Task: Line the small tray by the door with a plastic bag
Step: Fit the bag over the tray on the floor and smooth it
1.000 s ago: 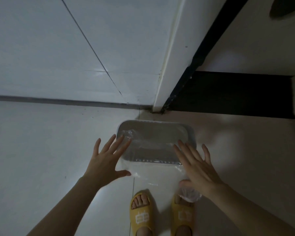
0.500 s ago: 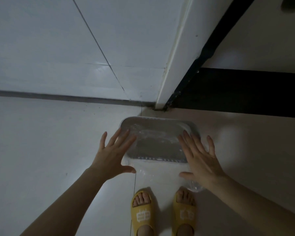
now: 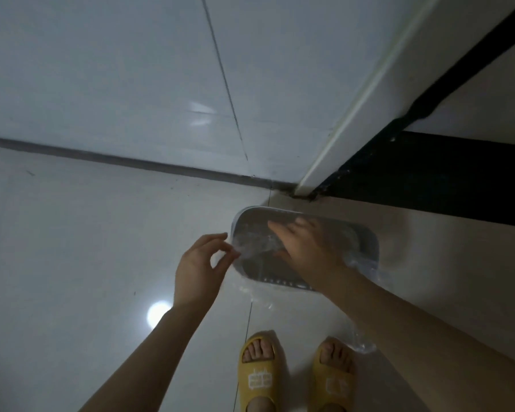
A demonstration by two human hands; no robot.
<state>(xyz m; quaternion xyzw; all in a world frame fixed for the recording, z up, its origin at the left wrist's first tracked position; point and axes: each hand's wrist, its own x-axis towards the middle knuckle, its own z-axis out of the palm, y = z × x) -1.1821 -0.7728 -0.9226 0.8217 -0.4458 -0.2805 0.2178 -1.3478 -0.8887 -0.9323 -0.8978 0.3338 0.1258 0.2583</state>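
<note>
A small grey tray lies on the floor near the door frame, with a clear plastic bag crumpled in and around it. My left hand is at the tray's left rim, its thumb and fingertips pinching the bag's edge. My right hand reaches into the tray with fingers spread flat, pressing the bag down inside. Part of the bag trails out over the tray's near side towards my feet.
The white door frame and a dark threshold stand just behind the tray. A white tiled wall rises at the back left. My feet in yellow slippers stand close in front. Glossy floor spreads to the left.
Both hands were spread open over the tray's sides. Now my left hand pinches the bag at the left rim and my right hand has moved into the tray. The view has shifted left.
</note>
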